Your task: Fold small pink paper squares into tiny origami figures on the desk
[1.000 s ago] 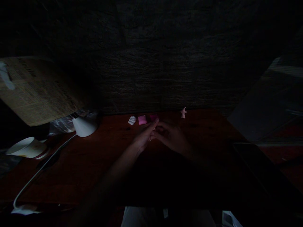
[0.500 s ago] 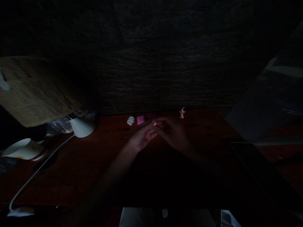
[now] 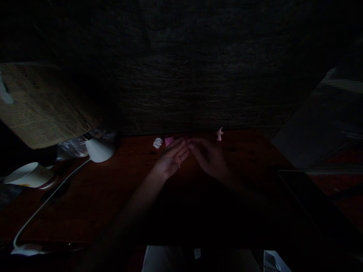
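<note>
The scene is very dark. My left hand (image 3: pixel 171 160) is turned palm up over the table, its fingers reaching right and partly curled. Against its fingertips press the thumb and fingers of my right hand (image 3: pixel 211 158), bent in a pinch. Whatever lies between the fingertips is too small and dim to make out. Just behind the left fingers is a flat pink piece (image 3: pixel 169 141), with a darker magenta piece (image 3: pixel 183 138) beside it, mostly hidden. A crumpled-looking white lump (image 3: pixel 157 142) lies left of them. Farther right stands a small pale pink pointed figure (image 3: pixel 219 134).
On the left are a white cone-shaped lamp base (image 3: pixel 100 149) with a cable, a paper cup (image 3: pixel 30 175) on its side and a cardboard box (image 3: pixel 45 105). A dark flat slab (image 3: pixel 300 189) lies at right. A dark wall (image 3: pixel 193 83) rises behind the table.
The small pale piece that showed between the fingertips is now hidden. Both hands stay together, with the fingers slightly shifted. The whole view has moved a little.
</note>
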`<state>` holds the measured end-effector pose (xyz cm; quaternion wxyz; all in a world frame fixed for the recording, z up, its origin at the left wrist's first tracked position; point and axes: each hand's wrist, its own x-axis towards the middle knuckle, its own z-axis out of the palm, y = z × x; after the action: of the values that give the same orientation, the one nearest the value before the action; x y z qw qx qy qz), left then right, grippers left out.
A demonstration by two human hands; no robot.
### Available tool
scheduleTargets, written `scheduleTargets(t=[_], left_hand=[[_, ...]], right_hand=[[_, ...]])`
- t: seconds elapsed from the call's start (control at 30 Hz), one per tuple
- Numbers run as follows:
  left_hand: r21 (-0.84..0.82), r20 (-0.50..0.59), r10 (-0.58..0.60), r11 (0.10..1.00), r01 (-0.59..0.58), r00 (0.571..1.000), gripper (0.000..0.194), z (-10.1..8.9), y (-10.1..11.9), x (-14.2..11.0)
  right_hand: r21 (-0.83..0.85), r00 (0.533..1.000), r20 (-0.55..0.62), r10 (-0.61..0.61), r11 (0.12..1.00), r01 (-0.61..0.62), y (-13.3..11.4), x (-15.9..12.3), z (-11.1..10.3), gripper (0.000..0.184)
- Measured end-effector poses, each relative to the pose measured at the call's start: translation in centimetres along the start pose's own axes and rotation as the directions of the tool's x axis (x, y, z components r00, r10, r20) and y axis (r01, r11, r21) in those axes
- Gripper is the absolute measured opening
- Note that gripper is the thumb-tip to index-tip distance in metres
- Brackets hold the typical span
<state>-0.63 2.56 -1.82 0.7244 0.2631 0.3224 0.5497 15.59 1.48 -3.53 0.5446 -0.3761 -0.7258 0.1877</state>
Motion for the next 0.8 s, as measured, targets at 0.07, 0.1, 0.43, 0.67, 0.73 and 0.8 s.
scheduleTargets(t=[0.07,0.1,0.43,0.67,0.73,0.8], left_hand=[[0.014,0.009,-0.011,1.000,0.010,1.000,0.010,0.19,0.07,-0.04],[0.022,0.016,-0.027,0.999,0.027,0.999,0.009,0.25,0.11,-0.05],[0.078,-0.017,-0.052,0.996,0.053,0.999,0.009,0.29,0.06,-0.09],[0.112,-0.056,-0.061,0.991,0.067,0.997,0.035,0.60,0.12,-0.21],[0.107,-0.064,-0.057,0.992,0.063,0.996,0.037,0.63,0.08,-0.21],[0.122,-0.033,-0.047,0.991,0.051,0.998,0.031,0.59,0.00,-0.23]], right_hand=[[0.015,1.000,-0.005,0.018,1.000,-0.018,0.02,0.03,-0.06,0.024],[0.016,1.000,-0.009,0.026,1.000,-0.026,0.03,0.06,-0.10,0.025],[-0.029,0.998,0.004,0.069,0.997,-0.069,-0.14,0.14,-0.25,0.041],[-0.058,0.994,-0.006,0.111,0.992,-0.111,0.22,0.12,-0.26,0.044],[-0.069,0.992,-0.009,0.125,0.990,-0.125,0.37,0.11,-0.21,0.045],[-0.089,0.992,-0.007,0.128,0.988,-0.128,0.45,0.13,-0.20,0.045]])
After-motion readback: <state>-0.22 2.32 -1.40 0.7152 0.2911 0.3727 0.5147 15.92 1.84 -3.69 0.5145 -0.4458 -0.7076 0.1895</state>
